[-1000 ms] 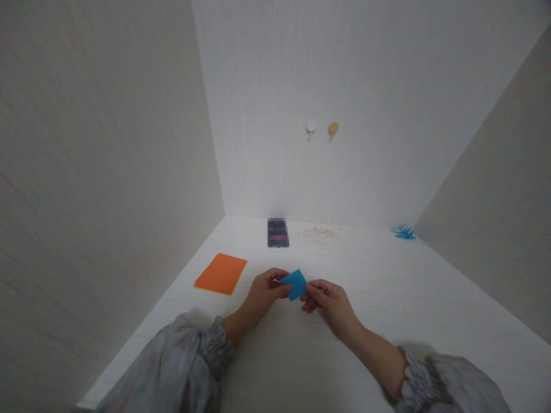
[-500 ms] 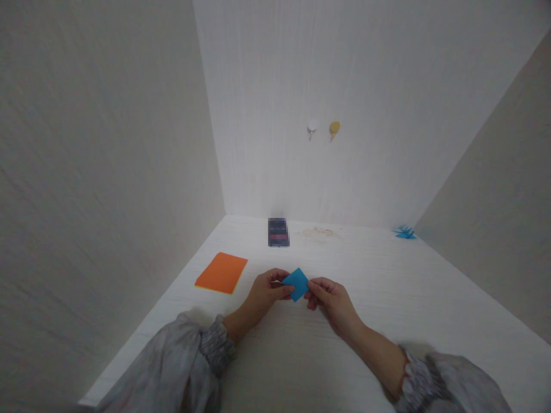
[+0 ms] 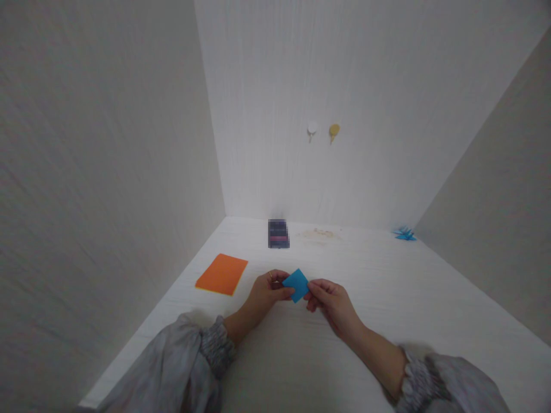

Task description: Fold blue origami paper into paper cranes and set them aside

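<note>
Hands pinch small blue folded paper square (image 3: 296,284) just right of flat orange paper sheet (image 3: 222,273): left hand (image 3: 267,292) and right hand (image 3: 329,303) fingertips clamp opposite corners. Best keep edges aligned, crease firmly.

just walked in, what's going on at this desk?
A person holds a small blue paper square between both hands above the white table: the left hand pinches its left corner, the right hand its right corner. An orange paper stack lies flat to the left. A dark blurred object stands near the back wall, and a small blue folded paper piece sits in the far right corner. Two hooks hang on the wall.
</note>
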Tool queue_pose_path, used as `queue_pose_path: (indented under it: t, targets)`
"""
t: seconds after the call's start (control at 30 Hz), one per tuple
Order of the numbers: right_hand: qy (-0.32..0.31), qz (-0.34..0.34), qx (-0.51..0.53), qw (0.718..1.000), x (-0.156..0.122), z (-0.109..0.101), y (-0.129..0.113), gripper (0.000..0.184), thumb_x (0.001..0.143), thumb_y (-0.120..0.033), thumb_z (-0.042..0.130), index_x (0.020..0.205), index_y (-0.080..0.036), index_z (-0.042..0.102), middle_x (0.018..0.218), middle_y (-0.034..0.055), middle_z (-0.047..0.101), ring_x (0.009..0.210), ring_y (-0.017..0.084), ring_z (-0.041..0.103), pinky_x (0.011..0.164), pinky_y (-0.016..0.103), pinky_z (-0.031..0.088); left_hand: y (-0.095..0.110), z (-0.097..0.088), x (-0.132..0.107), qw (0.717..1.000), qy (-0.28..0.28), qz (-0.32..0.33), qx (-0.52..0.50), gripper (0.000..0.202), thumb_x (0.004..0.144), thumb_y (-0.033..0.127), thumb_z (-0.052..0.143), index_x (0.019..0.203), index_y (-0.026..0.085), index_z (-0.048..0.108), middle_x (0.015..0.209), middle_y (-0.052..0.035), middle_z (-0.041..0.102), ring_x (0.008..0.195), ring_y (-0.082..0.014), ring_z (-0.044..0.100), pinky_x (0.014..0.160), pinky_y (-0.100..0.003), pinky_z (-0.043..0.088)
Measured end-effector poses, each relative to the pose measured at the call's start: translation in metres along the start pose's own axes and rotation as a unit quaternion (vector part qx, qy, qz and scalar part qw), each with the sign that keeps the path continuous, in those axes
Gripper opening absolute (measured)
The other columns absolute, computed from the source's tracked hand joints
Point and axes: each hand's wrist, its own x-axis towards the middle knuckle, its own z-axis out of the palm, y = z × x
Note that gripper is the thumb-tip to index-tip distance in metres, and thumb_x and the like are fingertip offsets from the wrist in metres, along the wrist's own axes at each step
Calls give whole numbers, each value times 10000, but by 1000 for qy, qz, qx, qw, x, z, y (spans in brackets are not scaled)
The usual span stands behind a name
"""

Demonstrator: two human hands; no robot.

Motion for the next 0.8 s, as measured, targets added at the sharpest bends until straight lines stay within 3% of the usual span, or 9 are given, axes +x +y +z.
queue_pose_path:
  t: [0.8]
  targets:
    - [-11, -3, -11, 1000, -1, 0, 0, 274, 669, -414, 628, 666, -141, 612, 589, 17, 631, 432, 103, 536, 431, 223, 396, 0, 0, 1, 1000, -7, 4, -3, 351, 518, 201, 751, 803, 112, 567, 718, -20, 622, 641, -126, 578, 628, -268, 467]
